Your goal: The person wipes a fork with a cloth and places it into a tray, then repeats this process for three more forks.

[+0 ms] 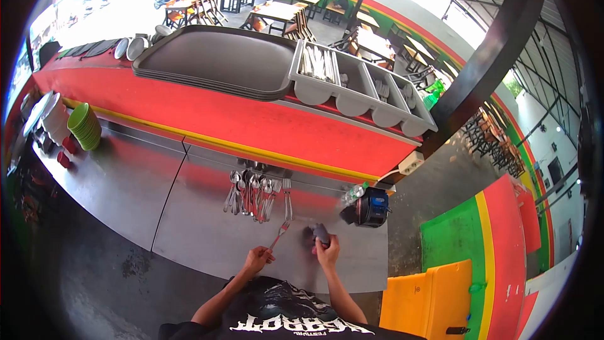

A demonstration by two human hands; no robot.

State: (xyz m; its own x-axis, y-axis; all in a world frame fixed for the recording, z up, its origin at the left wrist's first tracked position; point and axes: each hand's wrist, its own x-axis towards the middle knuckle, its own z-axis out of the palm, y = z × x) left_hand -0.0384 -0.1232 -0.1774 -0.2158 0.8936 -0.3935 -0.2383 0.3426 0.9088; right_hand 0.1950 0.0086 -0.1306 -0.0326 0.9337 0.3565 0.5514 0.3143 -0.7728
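My left hand (258, 258) is closed around the handle of a fork (282, 230), whose tines point away from me over the steel counter. To its right, my right hand (327, 253) grips a bunched dark grey cloth (321, 234). Beyond both hands lies a pile of spoons and forks (251, 192), their handles mostly toward me. Just right of that pile, a little apart, are forks (287, 196) set side by side.
A clear plastic bottle (354, 194) and a black-and-blue bag-like item (371, 208) sit at the counter's right. Stacked green bowls (84, 127) stand far left. On the red ledge are stacked trays (217, 56) and a grey cutlery holder (362, 85). A yellow bin (426, 299) stands lower right.
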